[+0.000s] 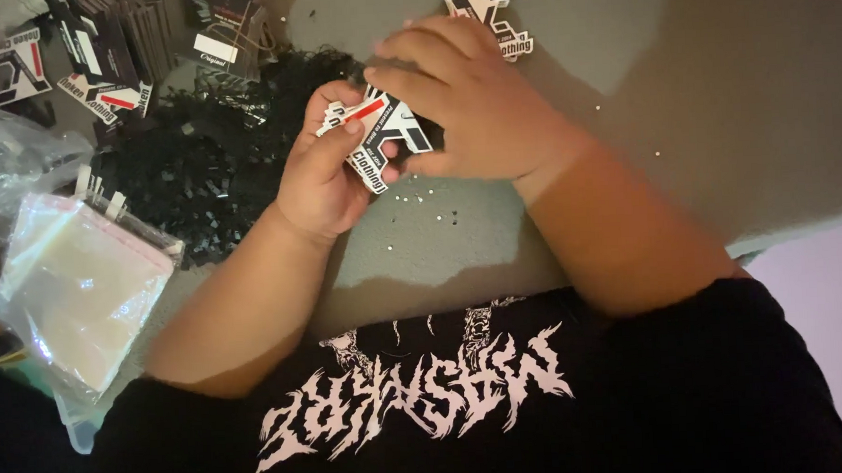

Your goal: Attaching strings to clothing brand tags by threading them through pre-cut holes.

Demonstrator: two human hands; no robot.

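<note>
My left hand (328,170) grips a shaped cardboard clothing tag (379,134), white and black with a red stripe, its thumb pressed across the face. My right hand (467,102) closes over the tag's right side from above, fingers curled on its top edge. Both hands hover over a grey table (718,110). Just left of them lies a heap of black strings and fasteners (209,151).
A stack of clear plastic sleeves (78,285) sits at the left. More tags (101,61) lie at the top left and another tag (486,2) at the top centre. Tiny pale beads (415,197) are scattered on the table below the hands.
</note>
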